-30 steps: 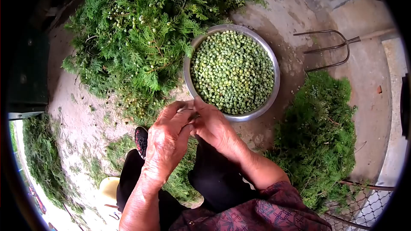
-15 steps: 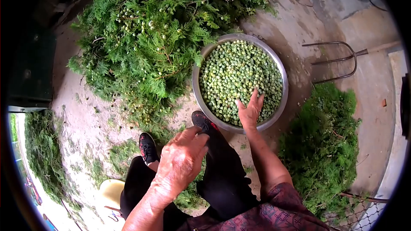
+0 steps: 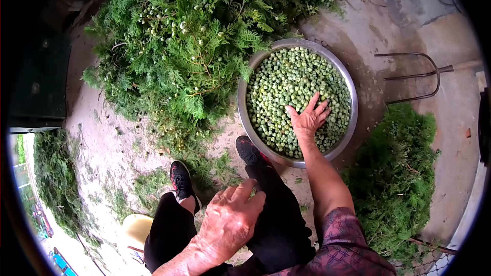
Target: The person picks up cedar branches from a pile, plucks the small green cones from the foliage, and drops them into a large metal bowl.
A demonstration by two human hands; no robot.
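Observation:
A wide metal basin (image 3: 349, 133) on the ground is filled with small round green cones (image 3: 286, 82). My right hand (image 3: 310, 118) lies palm down on the cones, right of the middle, with its fingers spread. My left hand (image 3: 230, 220) hovers over my lap, apart from the basin, its fingers curled in toward the thumb. The inside of that hand is hidden, so whether it holds anything does not show. Left of the basin, and touching its rim, is a big heap of leafy green branches (image 3: 169, 61) bearing similar cones.
More cut greenery (image 3: 391, 179) lies at the right. Beyond it rests a metal fork (image 3: 434, 74) with long tines. A yellowish round seat (image 3: 137, 230) stands by my left leg. My shoes (image 3: 181, 179) are near the basin, among scattered sprigs and cones.
My right hand has moved farther in over the cones, and its fingers have spread and flattened. My left hand has come down closer to my lap. The view has shifted slightly.

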